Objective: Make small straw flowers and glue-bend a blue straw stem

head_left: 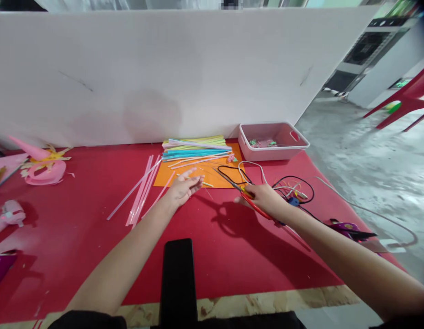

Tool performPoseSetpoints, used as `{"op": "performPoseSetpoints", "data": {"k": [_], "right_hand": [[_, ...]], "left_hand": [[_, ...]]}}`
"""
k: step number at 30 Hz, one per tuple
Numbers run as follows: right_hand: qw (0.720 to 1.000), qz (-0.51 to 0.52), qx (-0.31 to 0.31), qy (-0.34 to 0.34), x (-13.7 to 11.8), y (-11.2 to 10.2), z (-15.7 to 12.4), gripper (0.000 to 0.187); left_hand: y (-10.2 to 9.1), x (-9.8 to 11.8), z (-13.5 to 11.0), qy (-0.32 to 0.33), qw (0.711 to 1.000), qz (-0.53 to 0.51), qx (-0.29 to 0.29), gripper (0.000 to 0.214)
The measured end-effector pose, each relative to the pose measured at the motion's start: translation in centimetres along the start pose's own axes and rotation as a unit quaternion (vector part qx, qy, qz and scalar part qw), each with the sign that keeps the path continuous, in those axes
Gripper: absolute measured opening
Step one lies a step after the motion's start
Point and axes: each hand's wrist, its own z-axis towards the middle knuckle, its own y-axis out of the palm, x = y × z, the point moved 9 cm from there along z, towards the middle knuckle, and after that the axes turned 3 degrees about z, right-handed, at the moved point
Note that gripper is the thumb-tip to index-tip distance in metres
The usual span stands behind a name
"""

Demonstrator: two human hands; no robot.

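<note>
My right hand (pixel 263 198) is closed around a pair of scissors (pixel 256 206) with red-orange handles, its blades angled up and left over the orange sheet (pixel 160 176). Palm turned partly up, my left hand (pixel 186 186) hovers by the sheet's lower edge with fingers apart, and I see nothing in it. Short pale stick pieces (pixel 208 184) lie beside its fingertips. Behind it, a bundle of yellow, white and blue strips (pixel 198 153) rests across the sheet. Pink strips (pixel 143 192) are spread to the left of that hand. A small pink-and-green piece (pixel 231 158) sits by the bundle.
A pink basket (pixel 273 153) with small pieces stands at the back right. Tangled cables (pixel 294 192) run off the table's right edge. A black phone-like slab (pixel 178 278) is at the front. Left are a pink cone (pixel 32 147) and a pink glue gun (pixel 9 214). A white panel (pixel 146 68) closes the back.
</note>
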Motion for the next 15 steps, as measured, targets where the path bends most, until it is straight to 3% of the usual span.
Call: {"op": "performPoseSetpoints", "data": {"k": [6,11,15], "right_hand": [[0.986,-0.152,-0.023,0.059,0.5,-1.3,6.4,0.038],[0.979,-0.191,-0.072,-0.003,-0.4,-0.4,9.1,0.036],[0.980,-0.191,-0.048,-0.034,-1.6,-2.1,11.0,0.034]], "left_hand": [[0.2,-1.2,-2.4,-0.053,0.994,-0.089,0.031,0.026],[0.5,-2.3,-5.9,-0.080,0.985,-0.154,0.019,0.013],[1.1,-5.3,-7.0,-0.118,0.975,-0.190,-0.009,0.009]]}}
